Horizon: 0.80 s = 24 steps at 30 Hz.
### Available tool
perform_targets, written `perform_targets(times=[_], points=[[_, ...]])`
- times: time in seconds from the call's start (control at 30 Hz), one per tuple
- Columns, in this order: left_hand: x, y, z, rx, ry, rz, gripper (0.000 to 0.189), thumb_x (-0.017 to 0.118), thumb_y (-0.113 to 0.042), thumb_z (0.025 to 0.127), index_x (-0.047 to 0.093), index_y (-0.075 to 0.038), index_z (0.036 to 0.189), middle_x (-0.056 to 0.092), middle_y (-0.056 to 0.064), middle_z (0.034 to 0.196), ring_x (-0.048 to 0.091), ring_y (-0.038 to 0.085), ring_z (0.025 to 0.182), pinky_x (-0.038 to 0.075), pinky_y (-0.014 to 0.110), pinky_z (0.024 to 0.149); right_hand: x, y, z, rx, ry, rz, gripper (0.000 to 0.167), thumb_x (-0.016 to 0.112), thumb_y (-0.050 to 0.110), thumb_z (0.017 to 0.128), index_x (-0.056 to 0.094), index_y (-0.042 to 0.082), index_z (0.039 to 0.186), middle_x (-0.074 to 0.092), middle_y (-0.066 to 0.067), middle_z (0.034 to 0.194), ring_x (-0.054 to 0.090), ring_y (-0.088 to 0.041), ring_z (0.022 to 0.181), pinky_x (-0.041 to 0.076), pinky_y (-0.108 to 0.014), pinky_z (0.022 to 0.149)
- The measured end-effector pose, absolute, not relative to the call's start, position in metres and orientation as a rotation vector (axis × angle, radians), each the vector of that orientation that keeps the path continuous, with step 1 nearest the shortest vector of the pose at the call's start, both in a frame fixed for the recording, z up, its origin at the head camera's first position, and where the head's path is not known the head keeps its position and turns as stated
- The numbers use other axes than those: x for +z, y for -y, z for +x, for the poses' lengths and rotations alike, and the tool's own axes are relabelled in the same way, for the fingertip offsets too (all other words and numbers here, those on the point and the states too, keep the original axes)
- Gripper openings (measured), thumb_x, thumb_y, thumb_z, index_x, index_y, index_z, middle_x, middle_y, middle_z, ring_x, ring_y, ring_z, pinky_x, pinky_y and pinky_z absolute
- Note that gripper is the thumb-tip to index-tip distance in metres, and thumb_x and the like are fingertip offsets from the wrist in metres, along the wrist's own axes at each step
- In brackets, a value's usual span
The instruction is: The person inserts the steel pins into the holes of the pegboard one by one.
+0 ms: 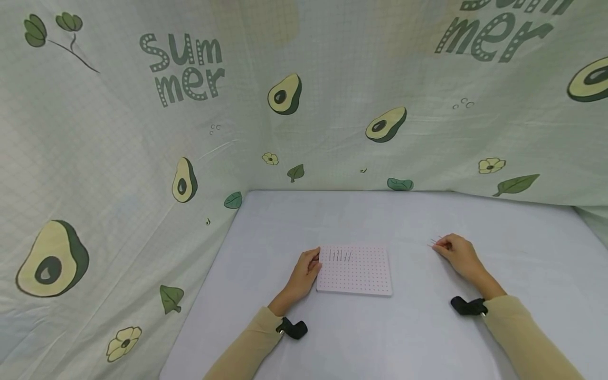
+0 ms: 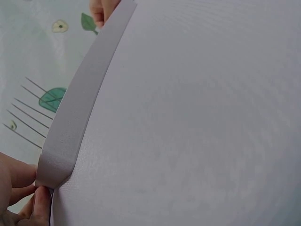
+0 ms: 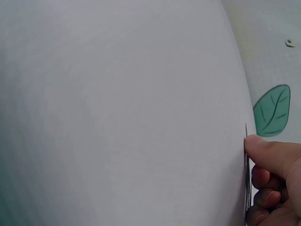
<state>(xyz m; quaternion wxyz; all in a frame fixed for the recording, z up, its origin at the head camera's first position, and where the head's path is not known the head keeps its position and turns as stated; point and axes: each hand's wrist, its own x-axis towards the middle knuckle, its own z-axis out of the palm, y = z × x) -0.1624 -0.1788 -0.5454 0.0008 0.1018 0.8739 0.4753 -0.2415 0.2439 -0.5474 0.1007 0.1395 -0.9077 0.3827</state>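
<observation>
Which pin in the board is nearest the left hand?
The row's leftmost pin, at the end by the left hand; the other pins in the board stand farther right.

Held pins [image 1: 433,241] too small to count, sleeves [image 1: 247,345] cut off below

Board [image 1: 353,277] on table [image 1: 380,343], between left fingers [image 1: 310,256] and right fingers [image 1: 444,247]; needles [image 1: 337,256] in board's far-left part; curtain [image 1: 332,53] behind table.

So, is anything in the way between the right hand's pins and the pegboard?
Nothing visible: in the head view, only white tabletop shows between the right hand, with its pinched pins, and the pegboard. The row of standing pins is toward the board's far left corner.
</observation>
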Motion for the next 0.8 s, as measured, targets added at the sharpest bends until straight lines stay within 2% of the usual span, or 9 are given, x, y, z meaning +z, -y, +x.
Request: perform_targets(times=[0.2,0.43,0.8], points=[[-0.545,0.179,-0.163,1.502,-2.731,0.295,0.05,0.048,-0.006,0.105,0.034,0.002,0.152,0.041,0.019,0.143,0.046,0.025,0.13,0.04,0.033,0.111,-0.546,-0.242,-0.241,1.15,2.677,0.421,0.012,0.068,0.004,0.094,0.066,-0.007,0.093,0.063,-0.013,0.085,0.047,-0.009,0.073,0.039,-0.021,0.06],[-0.547,0.179,-0.164,1.498,-2.747,0.295,0.049,0.049,-0.006,0.105,0.036,0.003,0.151,0.042,0.019,0.142,0.048,0.025,0.128,0.041,0.034,0.11,-0.54,-0.24,-0.24,1.21,2.66,0.442,0.017,0.058,0.007,0.101,0.062,-0.009,0.099,0.059,-0.012,0.086,0.044,-0.008,0.075,0.037,-0.02,0.06],[-0.547,0.18,-0.163,1.526,-2.748,0.332,0.048,0.048,-0.006,0.105,0.037,0.004,0.15,0.043,0.02,0.14,0.048,0.028,0.127,0.042,0.037,0.109,-0.529,-0.221,-0.234,1.436,2.567,0.575,0.024,0.047,0.01,0.106,0.053,-0.013,0.107,0.058,-0.017,0.09,0.047,-0.005,0.077,0.041,-0.016,0.061]])
